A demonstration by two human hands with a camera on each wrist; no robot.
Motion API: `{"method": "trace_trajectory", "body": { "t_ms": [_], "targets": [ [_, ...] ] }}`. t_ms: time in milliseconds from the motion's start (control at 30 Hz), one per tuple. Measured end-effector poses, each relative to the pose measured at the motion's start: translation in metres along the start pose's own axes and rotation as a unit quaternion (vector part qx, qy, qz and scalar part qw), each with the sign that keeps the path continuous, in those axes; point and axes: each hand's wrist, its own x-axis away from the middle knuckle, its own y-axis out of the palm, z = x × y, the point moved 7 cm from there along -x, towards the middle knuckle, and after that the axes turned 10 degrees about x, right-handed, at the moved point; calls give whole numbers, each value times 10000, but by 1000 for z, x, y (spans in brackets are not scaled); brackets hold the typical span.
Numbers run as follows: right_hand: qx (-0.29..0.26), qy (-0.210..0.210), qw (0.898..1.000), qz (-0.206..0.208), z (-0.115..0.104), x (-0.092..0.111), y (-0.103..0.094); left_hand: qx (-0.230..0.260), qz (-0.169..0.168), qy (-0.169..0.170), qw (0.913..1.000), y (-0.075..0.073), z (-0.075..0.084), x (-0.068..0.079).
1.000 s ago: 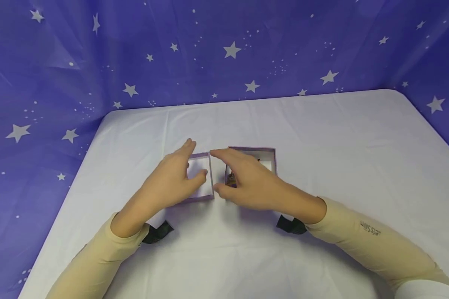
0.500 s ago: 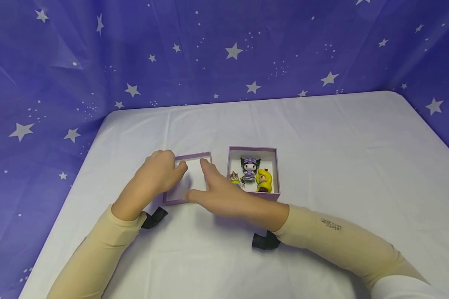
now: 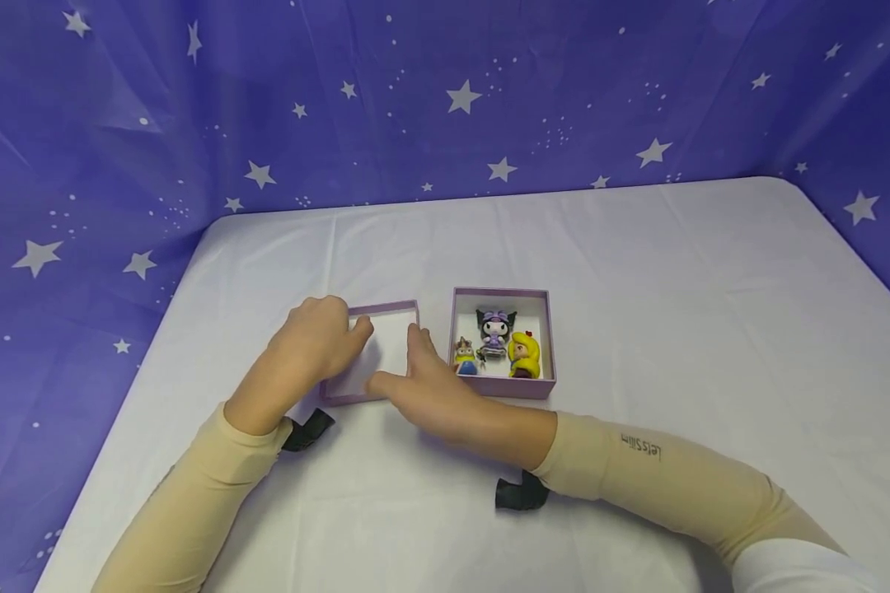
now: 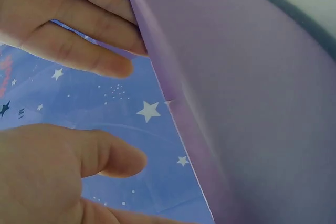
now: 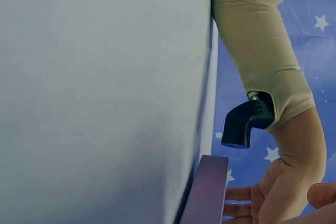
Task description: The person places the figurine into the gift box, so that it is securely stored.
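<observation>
A shallow purple box lid [image 3: 383, 310] with a pale inside lies between my hands. My left hand [image 3: 304, 346] is at its left side, thumb over the inside; in the left wrist view that thumb [image 4: 123, 158] stands clear of the wall. My right hand [image 3: 437, 391] reaches over the lid's right side with straight fingers. A deeper purple box [image 3: 508, 387] sits to the right, holding a black-and-purple figurine [image 3: 494, 331], a yellow-haired figurine [image 3: 525, 354] and a small crowned figurine [image 3: 465, 357]. The left fingers' contact with the lid is partly hidden.
A white cloth [image 3: 638, 313] covers the table. A blue curtain [image 3: 564, 91] with white stars hangs behind and at both sides. Black camera mounts [image 3: 522, 494] stick out from under the sleeves.
My right hand has moved left from over the figurine box to the lid, uncovering the figurines. My left hand has drawn back to the lid's left side. The lid has hardly shifted.
</observation>
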Motion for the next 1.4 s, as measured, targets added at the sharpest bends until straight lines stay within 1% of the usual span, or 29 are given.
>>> {"method": "trace_trajectory", "body": {
  "t_ms": [100,167,233,300,367,400,433,500,567,633,700,767,800,867,900,933,967,1000,1167,1233,1300,1367,1400],
  "targets": [
    [-376,-131,9992,-23,-6,1,-2,30,49,-18,10000,-11,0,5],
    [-487,-290,9984,-34,-12,3,-6,80,184,-15,9998,-23,-1,11],
    [-411,-498,9979,-13,-20,5,-12,185,430,84,9989,-35,1,16],
    [-235,-672,9974,66,-27,8,-21,339,764,268,9961,-46,4,22],
    [-195,-811,9963,219,-32,11,-31,598,1093,488,9910,-55,8,28],
    [-277,-898,9951,309,-35,12,-37,772,1235,592,9876,-58,11,30],
    [-505,-1040,9926,381,-37,13,-44,973,1341,681,9838,-60,13,32],
    [-906,-1286,9859,572,-41,16,-58,1515,1398,820,9751,-61,19,34],
    [-1375,-1643,9742,709,-43,19,-72,2128,1356,1014,9623,-60,25,34],
    [-1746,-1994,9612,767,-43,22,-86,2716,1273,1327,9447,-58,33,34],
    [-1910,-2195,9529,861,-40,27,-101,3338,1143,1700,9201,-55,41,33],
    [-1987,-2342,9470,938,-35,31,-114,4033,958,2046,8867,-51,49,33],
    [-1969,-2391,9458,980,-33,34,-121,4385,855,2180,8677,-48,52,33],
    [-1903,-2470,9439,1088,-26,39,-133,5072,650,2391,8254,-41,60,34],
    [-1851,-2522,9429,1141,-23,42,-139,5347,567,2484,8057,-37,64,34],
    [-1796,-2575,9419,1199,-21,45,-144,5565,518,2583,7880,-34,67,34],
    [-1771,-2627,9402,1251,-19,47,-149,5722,491,2694,7731,-30,70,34],
    [-1749,-2691,9384,1278,-16,51,-153,5836,475,2816,7602,-27,74,35],
    [-1875,-3078,9232,1335,-7,67,-165,6138,418,3447,7090,-14,87,42],
    [-1814,-3224,9191,1355,-3,75,-168,6208,437,3661,6919,-10,92,46],
    [-1685,-3304,9182,1391,1,81,-171,6268,500,3795,6787,-7,95,49],
    [-1548,-3283,9202,1462,6,87,-173,6328,567,3850,6694,-4,98,51],
    [-1433,-3231,9227,1542,9,90,-175,6356,584,3849,6667,-1,99,52]
  ]
}}
